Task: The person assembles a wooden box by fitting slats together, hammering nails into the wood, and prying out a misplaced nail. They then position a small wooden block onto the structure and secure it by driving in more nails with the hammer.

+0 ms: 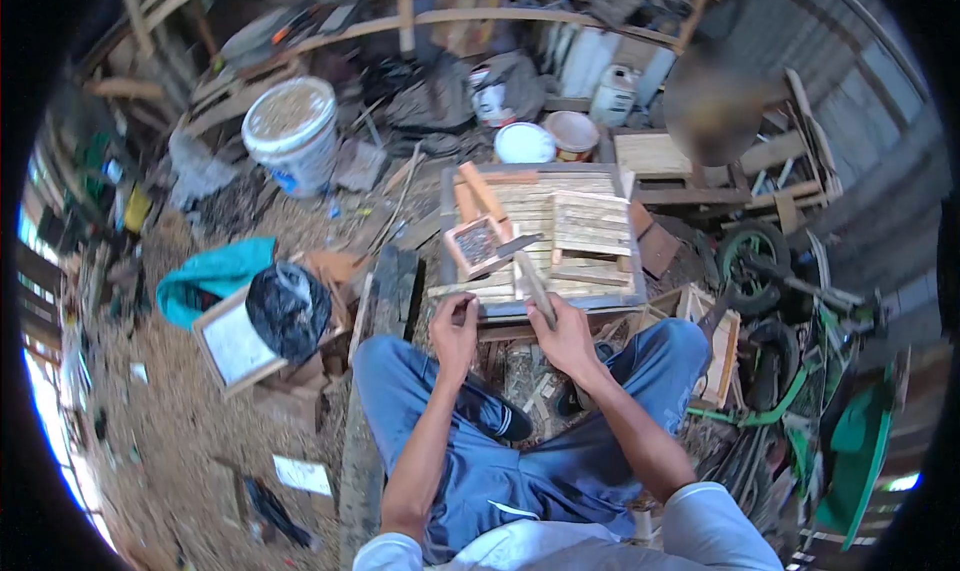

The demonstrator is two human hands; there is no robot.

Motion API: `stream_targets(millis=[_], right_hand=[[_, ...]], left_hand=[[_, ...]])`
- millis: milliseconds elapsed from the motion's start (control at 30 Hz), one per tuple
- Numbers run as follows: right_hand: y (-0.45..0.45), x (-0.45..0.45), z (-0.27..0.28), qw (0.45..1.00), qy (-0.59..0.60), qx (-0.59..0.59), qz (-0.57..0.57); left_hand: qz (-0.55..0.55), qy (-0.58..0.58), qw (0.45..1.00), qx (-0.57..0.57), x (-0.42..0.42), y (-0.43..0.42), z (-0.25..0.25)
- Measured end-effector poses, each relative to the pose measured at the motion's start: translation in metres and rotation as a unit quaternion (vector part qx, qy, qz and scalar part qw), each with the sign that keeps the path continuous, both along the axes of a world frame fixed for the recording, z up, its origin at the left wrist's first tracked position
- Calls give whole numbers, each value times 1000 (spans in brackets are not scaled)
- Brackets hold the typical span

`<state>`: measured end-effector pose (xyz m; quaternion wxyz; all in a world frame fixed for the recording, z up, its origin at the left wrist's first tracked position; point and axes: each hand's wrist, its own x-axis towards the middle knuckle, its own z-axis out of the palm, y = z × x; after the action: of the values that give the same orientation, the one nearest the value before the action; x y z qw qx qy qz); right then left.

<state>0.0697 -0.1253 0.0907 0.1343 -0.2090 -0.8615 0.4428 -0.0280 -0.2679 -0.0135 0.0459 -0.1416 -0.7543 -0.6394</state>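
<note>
My right hand (563, 333) is wrapped round the wooden handle of a hammer (532, 283), its dark head over the low work table (608, 301). My left hand (455, 331) is at the table's near edge, thumb and fingers pinched together; anything between them is too small to make out. Beyond it, a small wooden box (450, 244) holds many small dark pieces that look like nails. To the right lies a slatted wooden piece (592, 221) on the table's slats. Reddish wood blocks (482, 191) lie behind the box.
White buckets (290, 136) and tubs (524, 143) stand beyond the table. At left are a teal cloth (215, 276), a black plastic bag (289, 311) and a framed panel (235, 341). A green bicycle frame (800, 371) is at right. Wood scraps litter the ground.
</note>
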Motion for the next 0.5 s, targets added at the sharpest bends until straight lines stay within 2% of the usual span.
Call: stream_targets(millis=[33, 100, 200, 267, 367, 500], right_hand=[[5, 0, 9, 1000, -18, -7, -4], [18, -2, 1, 1000, 27, 0, -14], [36, 0, -5, 999, 28, -13, -31], [48, 5, -4, 999, 9, -31, -41], [63, 21, -19, 995, 44, -49, -70], [81, 38, -11, 986, 81, -99, -105]], left_hand=[[-26, -48, 998, 20, 4, 7, 6], [-88, -114, 987, 67, 12, 21, 20], [-148, -214, 931, 255, 20, 55, 28], [-163, -249, 923, 244, 23, 71, 38], [-185, -291, 911, 225, 30, 94, 43], [-235, -289, 905, 205, 44, 118, 39]])
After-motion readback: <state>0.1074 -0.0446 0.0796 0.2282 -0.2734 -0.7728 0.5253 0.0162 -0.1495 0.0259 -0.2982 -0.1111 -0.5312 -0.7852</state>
